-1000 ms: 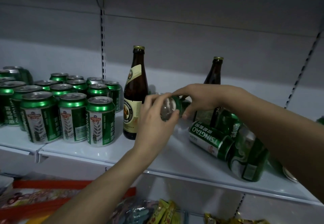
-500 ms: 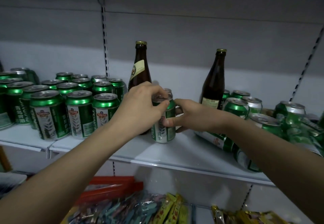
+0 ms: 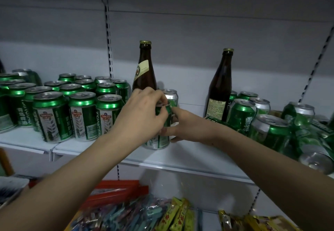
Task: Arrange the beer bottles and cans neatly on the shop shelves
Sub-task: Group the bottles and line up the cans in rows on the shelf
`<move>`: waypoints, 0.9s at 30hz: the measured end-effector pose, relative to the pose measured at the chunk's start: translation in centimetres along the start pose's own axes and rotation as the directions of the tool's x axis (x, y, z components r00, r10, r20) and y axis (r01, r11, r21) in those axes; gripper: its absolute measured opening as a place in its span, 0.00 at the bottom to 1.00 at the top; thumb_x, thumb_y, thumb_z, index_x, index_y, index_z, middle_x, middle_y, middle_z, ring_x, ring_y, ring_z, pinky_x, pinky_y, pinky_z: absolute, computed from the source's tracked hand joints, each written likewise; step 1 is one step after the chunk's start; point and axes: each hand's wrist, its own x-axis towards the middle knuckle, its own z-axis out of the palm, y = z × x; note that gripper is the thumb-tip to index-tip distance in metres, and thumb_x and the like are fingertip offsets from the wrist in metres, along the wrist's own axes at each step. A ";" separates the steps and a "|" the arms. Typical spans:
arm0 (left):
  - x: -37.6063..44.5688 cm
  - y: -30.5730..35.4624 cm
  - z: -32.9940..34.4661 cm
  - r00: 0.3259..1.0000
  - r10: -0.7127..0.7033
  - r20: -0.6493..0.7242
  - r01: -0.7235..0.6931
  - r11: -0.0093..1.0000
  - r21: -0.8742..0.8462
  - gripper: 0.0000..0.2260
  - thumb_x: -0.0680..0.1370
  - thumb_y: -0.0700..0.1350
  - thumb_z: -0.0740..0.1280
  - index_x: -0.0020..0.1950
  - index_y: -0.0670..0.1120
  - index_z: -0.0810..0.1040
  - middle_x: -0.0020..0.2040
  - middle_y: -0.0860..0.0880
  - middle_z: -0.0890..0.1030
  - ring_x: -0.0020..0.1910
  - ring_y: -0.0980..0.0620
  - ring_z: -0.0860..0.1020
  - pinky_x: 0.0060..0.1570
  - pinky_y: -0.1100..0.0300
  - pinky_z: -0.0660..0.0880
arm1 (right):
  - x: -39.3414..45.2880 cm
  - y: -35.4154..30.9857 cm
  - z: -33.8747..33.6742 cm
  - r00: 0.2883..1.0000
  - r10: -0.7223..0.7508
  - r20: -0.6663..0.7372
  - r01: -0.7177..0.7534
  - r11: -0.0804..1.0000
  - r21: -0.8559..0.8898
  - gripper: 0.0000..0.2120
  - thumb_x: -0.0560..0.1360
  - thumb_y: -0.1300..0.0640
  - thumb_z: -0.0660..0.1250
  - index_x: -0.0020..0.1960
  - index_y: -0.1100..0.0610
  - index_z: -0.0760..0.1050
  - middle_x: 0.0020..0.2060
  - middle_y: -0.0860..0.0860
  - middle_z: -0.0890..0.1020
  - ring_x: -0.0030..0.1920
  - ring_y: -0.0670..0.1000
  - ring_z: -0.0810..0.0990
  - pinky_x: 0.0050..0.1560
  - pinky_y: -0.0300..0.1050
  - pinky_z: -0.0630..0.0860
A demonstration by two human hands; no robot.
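At centre frame, our left hand [image 3: 142,115] and right hand [image 3: 188,125] both grip one upright green can [image 3: 160,140] on the white shelf [image 3: 180,158], just before a brown bottle [image 3: 144,71]

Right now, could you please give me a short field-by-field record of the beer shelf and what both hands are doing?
held can: green can upright on the white shelf
left hand: left hand grips the can's top
right hand: right hand holds the can's side
bottles: two brown bottles upright, one behind the hands, one further right
neat block: upright cans in rows on the left
untidy cans: tipped cans piled on the right
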 end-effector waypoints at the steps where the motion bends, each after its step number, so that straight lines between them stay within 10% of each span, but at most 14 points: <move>1: 0.0 0.2 0.0 1.000 0.017 -0.021 -0.016 0.999 0.042 0.11 0.77 0.47 0.64 0.58 0.49 0.78 0.56 0.51 0.76 0.60 0.50 0.69 0.57 0.57 0.69 | -0.3 -0.2 -0.2 1.000 -0.003 0.015 0.003 1.000 -0.022 0.13 0.76 0.60 0.71 0.50 0.44 0.71 0.45 0.46 0.79 0.46 0.44 0.81 0.52 0.58 0.79; 10: 1.0 4.6 1.6 0.967 0.222 -0.128 -0.236 0.965 -0.111 0.09 0.78 0.44 0.65 0.59 0.46 0.77 0.55 0.51 0.77 0.58 0.51 0.71 0.56 0.57 0.70 | -2.6 -1.5 -7.6 0.982 0.123 -0.140 -0.174 0.877 -0.448 0.13 0.74 0.51 0.73 0.57 0.51 0.77 0.48 0.47 0.83 0.48 0.47 0.83 0.50 0.46 0.81; 21: 1.6 6.4 9.0 0.910 0.258 0.323 -0.190 0.955 -0.227 0.29 0.77 0.54 0.69 0.75 0.52 0.63 0.70 0.54 0.67 0.69 0.53 0.64 0.64 0.54 0.68 | -6.4 -0.5 -12.1 0.896 0.350 -0.273 -0.432 0.546 -0.718 0.12 0.75 0.46 0.71 0.48 0.55 0.81 0.41 0.50 0.83 0.39 0.48 0.80 0.40 0.43 0.75; 27: 1.7 6.3 10.3 0.917 0.285 0.278 -0.161 0.905 -0.394 0.31 0.71 0.50 0.77 0.71 0.47 0.72 0.66 0.50 0.74 0.63 0.52 0.71 0.56 0.66 0.66 | -4.8 0.0 -11.1 0.805 0.556 -0.207 -0.458 0.361 -0.812 0.23 0.69 0.37 0.73 0.53 0.55 0.82 0.45 0.51 0.86 0.46 0.52 0.85 0.53 0.50 0.82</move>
